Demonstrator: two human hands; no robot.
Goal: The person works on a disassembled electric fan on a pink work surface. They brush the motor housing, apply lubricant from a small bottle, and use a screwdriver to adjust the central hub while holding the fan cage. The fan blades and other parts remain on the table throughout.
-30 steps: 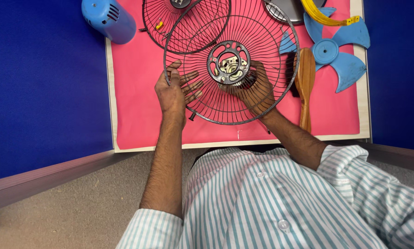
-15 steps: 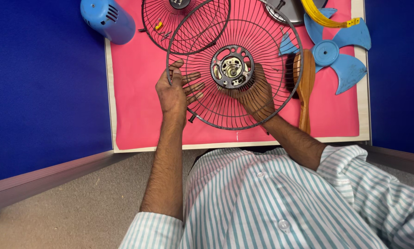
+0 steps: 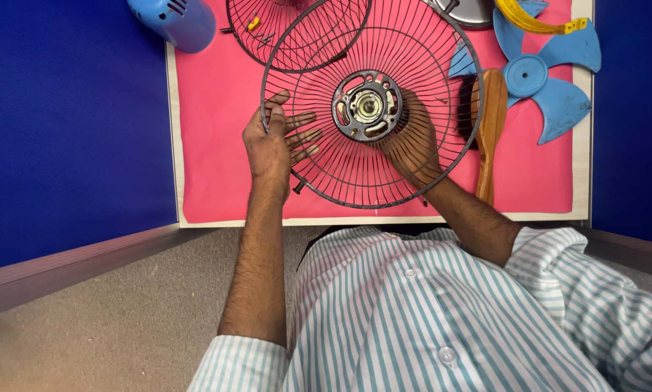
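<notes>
A round wire fan guard (image 3: 384, 174) is held over the pink mat (image 3: 217, 167) at the upper centre of the frame. Its left rim is grasped by the left hand (image 3: 271, 149), fingers spread across the wires. The right hand (image 3: 413, 145) lies beneath the guard near its hub (image 3: 368, 106), grasping it from below.

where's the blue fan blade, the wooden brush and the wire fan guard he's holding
blue fan blade (image 3: 523, 75): head view, on its round hub.
wooden brush (image 3: 490, 120): head view, on its wooden back.
wire fan guard (image 3: 367, 106): head view, on its central metal ring.
</notes>
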